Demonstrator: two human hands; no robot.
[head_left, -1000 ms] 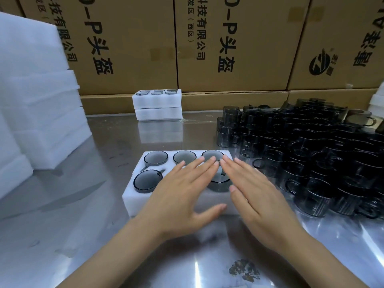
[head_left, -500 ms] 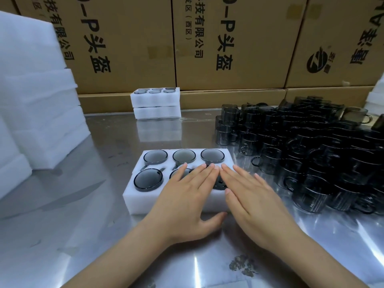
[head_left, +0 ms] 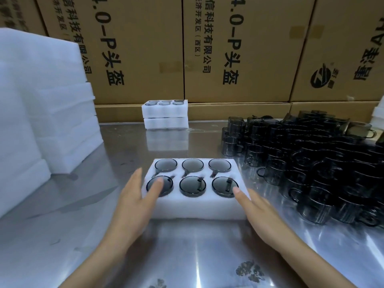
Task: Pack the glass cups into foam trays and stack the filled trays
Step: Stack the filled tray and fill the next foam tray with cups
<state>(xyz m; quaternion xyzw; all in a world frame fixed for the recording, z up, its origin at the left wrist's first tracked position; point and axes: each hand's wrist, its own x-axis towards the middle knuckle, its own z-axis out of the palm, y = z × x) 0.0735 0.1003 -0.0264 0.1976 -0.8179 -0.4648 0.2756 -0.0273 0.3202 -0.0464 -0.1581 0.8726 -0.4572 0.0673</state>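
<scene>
Head cam, the only view here: the white foam tray with six round pockets [head_left: 195, 206] in the near middle of the table looks full, a smoky grey glass cup in every pocket [head_left: 192, 186], handles tucked into the slots. So this tray is basically done. The left hand [head_left: 137, 198] sits at the tray's near-left corner, fingers straight and spread, one fingertip over the near-left cup. The right hand [head_left: 257, 208] is at the near-right corner, fingers also straight, thumb tip on the foam by the near-right cup. Neither hand is clamped on anything; my guess is they're about to take the tray by its ends.

Far middle, there's a stack of two filled white foam trays [head_left: 165, 114] against the boxes, so I'd say this one goes on top as number three. Plenty left though: a big crowd of loose dark glass cups with handles [head_left: 315, 165] covers the right side, and a tall pile of white foam blocks [head_left: 47, 121] waits on the left.

Surface is a shiny, scuffed stainless steel tabletop [head_left: 87, 215]. Behind it, a wall of brown cardboard cartons with black printed lettering [head_left: 239, 48].
</scene>
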